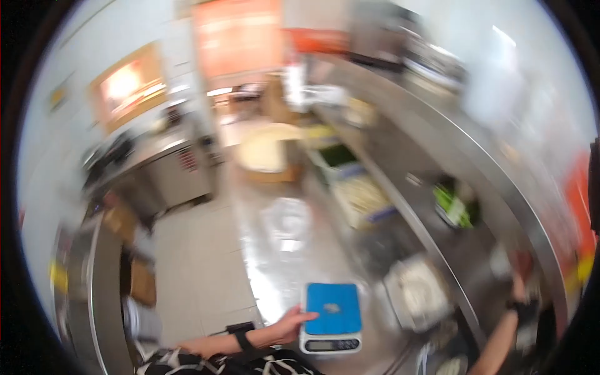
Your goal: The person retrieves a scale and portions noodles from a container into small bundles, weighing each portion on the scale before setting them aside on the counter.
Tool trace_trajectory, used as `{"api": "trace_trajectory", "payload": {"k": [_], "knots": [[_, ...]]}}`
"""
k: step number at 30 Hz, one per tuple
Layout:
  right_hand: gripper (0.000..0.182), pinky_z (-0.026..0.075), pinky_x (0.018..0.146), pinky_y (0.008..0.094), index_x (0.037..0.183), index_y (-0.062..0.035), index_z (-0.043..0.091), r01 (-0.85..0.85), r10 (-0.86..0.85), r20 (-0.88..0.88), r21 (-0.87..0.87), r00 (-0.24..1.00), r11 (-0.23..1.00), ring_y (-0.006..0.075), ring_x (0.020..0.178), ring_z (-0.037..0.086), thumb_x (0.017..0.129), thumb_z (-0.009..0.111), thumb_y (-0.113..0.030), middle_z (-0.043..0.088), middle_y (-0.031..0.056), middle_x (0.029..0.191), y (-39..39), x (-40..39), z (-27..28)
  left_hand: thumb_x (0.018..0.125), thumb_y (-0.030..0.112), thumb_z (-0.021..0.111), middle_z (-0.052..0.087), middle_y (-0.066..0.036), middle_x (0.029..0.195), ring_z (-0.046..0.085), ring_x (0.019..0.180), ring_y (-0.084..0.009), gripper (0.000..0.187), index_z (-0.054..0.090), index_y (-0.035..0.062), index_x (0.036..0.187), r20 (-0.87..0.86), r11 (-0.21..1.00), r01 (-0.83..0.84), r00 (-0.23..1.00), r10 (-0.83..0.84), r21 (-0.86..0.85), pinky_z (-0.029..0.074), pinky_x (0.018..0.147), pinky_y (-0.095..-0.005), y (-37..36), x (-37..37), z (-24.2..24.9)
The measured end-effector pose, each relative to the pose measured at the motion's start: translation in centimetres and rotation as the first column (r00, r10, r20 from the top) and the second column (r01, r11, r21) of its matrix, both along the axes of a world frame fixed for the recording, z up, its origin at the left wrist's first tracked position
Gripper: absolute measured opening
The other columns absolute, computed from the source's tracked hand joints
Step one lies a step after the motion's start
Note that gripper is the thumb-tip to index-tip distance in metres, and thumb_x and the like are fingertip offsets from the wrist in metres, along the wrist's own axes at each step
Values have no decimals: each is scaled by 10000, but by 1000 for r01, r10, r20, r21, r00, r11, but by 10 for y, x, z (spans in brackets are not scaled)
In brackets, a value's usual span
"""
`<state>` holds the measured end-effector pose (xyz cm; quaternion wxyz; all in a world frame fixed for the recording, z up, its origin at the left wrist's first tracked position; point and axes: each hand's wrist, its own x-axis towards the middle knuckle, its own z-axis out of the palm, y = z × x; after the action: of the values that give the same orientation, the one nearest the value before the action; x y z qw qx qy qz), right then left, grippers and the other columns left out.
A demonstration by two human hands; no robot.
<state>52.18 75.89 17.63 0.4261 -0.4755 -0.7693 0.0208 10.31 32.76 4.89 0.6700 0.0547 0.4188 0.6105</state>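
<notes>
Left hand at the blue-topped scale

The left hand [292, 325] has its fingers [307, 317] spread against the scale [331, 317] on the steel surface [275, 262]; the right hand [520, 294] reaches up to a shelf (its grip too blurred to tell).

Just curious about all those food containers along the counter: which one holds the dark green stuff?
The far container, beyond the one with pale food. The nearest white one sits beside the blue-topped scale.
</notes>
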Motion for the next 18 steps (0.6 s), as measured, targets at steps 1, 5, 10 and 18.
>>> {"api": "trace_trajectory", "payload": {"k": [1, 5, 10, 18], "knots": [[152, 373, 687, 367, 795, -33, 574, 28, -33, 90, 56, 995, 998, 222, 705, 516, 751, 603, -175, 558, 92, 733, -4, -8, 11, 797, 170, 615, 491, -108, 1168, 497, 1048, -197, 545, 346, 32, 1250, -9, 997, -66, 998, 66, 26, 407, 909, -353, -6, 2, 6], [124, 337, 772, 406, 842, -45, 572, 80, -160, 258, 293, 953, 953, 254, 771, 503, 784, 569, -155, 559, 96, 802, -52, -40, 40, 820, 216, 585, 430, -98, 1255, 463, 1107, -185, 624, 254, 56, 1324, -56, 993, -105, 993, 108, 56, 392, 924, -339, -37, -12, 20], [111, 291, 879, 455, 902, -60, 569, -12, -199, 366, 501, 909, 865, 293, 854, 487, 826, 526, -130, 560, 101, 888, -141, -98, 37, 871, 306, 513, 438, -100, 1241, 451, 1122, -195, 540, 289, 51, 1292, -34, 937, -301, 950, 311, 176, 368, 956, -346, -107, -47, 30], [207, 399, 742, 328, 917, -144, 613, -390, 78, 568, 452, 819, 802, 194, 822, 548, 794, 494, -261, 590, 11, 891, -390, -254, -7, 886, 483, 383, 397, -151, 1300, 452, 1140, -261, 633, 297, 21, 1311, 235, 767, -583, 811, 535, 268, 373, 970, -387, -330, -49, 50]]}}
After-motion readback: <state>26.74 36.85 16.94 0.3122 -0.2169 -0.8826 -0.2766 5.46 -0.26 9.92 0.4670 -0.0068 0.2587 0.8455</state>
